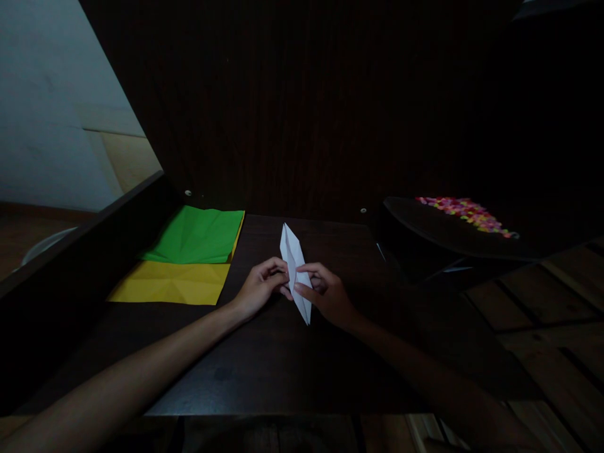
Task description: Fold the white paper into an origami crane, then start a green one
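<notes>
A folded piece of white paper (293, 246), long and pointed at both ends, is held over the dark tabletop, with creases running along its length. My left hand (267, 283) pinches its left edge near the middle. On the opposite side, my right hand (326, 292) grips it, thumb and forefinger lying on the upper face and the other fingers partly hidden behind the paper. Left of my hands lie a creased green sheet (201, 236) and a yellow sheet (172, 283), the green one overlapping the yellow.
A dark wooden panel (292, 113) rises behind the tabletop (236, 377), and a low side board (94, 233) borders it on the left. At right, a dark rounded surface (425, 229) carries a strand of small pink, red and yellow pieces (467, 214). Wooden floor slats (542, 302) show below.
</notes>
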`<state>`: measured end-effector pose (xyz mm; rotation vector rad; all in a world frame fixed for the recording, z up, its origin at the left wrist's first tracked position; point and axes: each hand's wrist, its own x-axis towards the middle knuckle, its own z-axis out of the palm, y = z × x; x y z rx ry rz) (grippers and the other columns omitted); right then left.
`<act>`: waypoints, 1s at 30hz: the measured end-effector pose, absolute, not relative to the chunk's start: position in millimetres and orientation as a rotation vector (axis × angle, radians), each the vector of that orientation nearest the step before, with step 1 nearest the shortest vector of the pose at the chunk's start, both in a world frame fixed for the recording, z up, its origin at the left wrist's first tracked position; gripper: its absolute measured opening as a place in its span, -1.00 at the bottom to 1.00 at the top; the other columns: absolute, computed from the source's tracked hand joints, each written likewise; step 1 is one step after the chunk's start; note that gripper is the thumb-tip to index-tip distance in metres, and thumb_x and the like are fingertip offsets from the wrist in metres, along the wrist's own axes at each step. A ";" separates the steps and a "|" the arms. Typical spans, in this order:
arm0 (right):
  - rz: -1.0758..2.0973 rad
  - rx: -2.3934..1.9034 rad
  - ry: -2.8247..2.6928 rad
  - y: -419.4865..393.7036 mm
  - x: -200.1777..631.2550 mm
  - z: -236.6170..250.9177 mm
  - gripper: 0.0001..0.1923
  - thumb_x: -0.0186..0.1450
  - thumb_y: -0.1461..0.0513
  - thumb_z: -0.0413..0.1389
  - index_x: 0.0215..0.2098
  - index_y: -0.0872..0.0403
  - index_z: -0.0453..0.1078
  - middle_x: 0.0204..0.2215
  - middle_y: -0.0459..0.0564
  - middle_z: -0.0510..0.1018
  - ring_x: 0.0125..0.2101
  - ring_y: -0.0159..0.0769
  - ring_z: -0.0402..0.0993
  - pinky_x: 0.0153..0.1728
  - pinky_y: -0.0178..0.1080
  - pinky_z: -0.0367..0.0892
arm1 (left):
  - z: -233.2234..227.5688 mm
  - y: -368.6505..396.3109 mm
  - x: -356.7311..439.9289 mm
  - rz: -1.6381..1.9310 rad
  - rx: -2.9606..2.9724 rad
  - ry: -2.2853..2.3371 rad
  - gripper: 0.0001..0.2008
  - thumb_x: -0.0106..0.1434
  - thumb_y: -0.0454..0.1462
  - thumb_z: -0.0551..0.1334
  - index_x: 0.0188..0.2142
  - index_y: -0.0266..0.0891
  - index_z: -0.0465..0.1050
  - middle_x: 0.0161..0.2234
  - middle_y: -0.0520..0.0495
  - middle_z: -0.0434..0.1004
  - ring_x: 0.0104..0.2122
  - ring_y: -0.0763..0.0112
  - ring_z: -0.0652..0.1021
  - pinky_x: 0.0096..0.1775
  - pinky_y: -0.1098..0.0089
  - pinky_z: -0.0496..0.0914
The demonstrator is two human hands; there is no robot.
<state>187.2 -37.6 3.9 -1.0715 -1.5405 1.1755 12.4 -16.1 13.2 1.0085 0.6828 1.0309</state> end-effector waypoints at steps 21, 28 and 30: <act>1.211 -0.981 -1.537 -35.2 190.3 5.5 -0.77 0.30 0.12 0.11 -0.13 0.04 0.27 -0.48 -0.17 0.38 -0.62 -0.48 0.35 -0.69 -0.43 0.22 | 17.6 -14.7 5.7 1.176 1.357 0.884 -0.77 0.14 -0.21 0.36 -0.22 -0.25 0.49 -0.43 0.02 0.47 -0.45 0.47 0.45 -0.42 0.50 0.31; 1.193 -1.008 -1.567 -36.0 190.4 6.8 -0.74 0.29 0.11 0.11 -0.10 0.04 0.35 -0.46 -0.14 0.40 -0.61 -0.47 0.36 -0.68 -0.41 0.23 | 14.9 -17.2 5.4 1.161 1.401 0.866 -0.78 0.17 -0.23 0.34 -0.19 -0.25 0.49 -0.42 0.02 0.45 -0.45 0.48 0.44 -0.42 0.51 0.29; 1.197 -1.013 -1.560 -36.1 190.6 6.9 -0.74 0.28 0.10 0.11 -0.11 0.04 0.37 -0.45 -0.14 0.39 -0.61 -0.48 0.35 -0.68 -0.42 0.21 | 13.6 -17.9 5.8 1.143 1.418 0.841 -0.78 0.20 -0.23 0.33 -0.18 -0.26 0.47 -0.41 0.01 0.44 -0.46 0.50 0.43 -0.43 0.52 0.28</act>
